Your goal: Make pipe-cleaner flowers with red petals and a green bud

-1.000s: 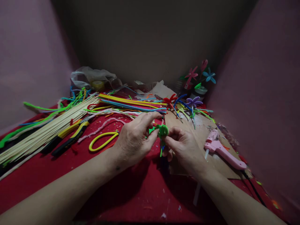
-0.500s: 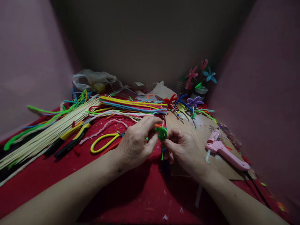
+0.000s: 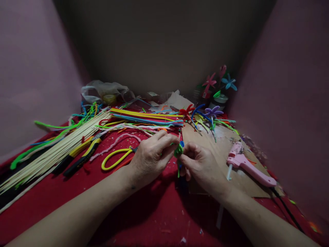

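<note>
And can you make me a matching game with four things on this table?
1. glue gun
2. green fuzzy piece
3. pliers
4. sticks

A. pale, lying in a bundle
B. being held
C. pink, lying on the cardboard
D. yellow and black handles

Right pairs: 1-C, 2-B, 3-D, 4-A

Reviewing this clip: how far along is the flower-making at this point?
Looks done: the red flower, purple flower, pink flower and light blue flower all have shaped petals.
In hand: a green fuzzy piece, between the left hand and right hand; its finish is hidden by fingers.
Apparently left: loose straight fuzzy stems and pale sticks lie unused; how many are needed, I cannot tell.
</note>
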Demonstrator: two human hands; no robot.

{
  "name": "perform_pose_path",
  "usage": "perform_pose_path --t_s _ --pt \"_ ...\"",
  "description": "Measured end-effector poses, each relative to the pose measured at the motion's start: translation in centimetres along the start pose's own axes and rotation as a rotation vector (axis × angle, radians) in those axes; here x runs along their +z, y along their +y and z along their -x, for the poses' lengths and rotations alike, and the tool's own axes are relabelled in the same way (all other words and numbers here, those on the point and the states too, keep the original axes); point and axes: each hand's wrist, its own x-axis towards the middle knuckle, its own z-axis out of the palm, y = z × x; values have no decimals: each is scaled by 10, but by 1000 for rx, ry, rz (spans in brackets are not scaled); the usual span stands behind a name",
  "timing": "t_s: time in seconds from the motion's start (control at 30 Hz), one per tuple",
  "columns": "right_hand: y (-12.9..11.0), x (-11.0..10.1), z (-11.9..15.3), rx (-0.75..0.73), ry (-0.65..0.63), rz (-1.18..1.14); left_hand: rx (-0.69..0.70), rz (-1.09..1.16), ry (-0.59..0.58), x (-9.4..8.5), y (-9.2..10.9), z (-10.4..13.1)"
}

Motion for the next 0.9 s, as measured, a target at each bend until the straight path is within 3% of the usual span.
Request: perform_pose_path --t_s 0.53,0.67,0.77,0.83,0.9 --pt "2 -2 -2 40 -62 -187 31 120 24 -3 -5 0" --pt "-1 -3 -1 56 -16 -206 -122 361 15 -3 -2 0" --pt "-2 -4 -2 52 31 -210 -264 554 92 -5 3 -2" --pt "-3 -4 -2 53 56 -223 -372 600 159 -6 6 -5" --pt "-3 -5 -2 39 69 -246 -513 624 131 -5 8 -7"
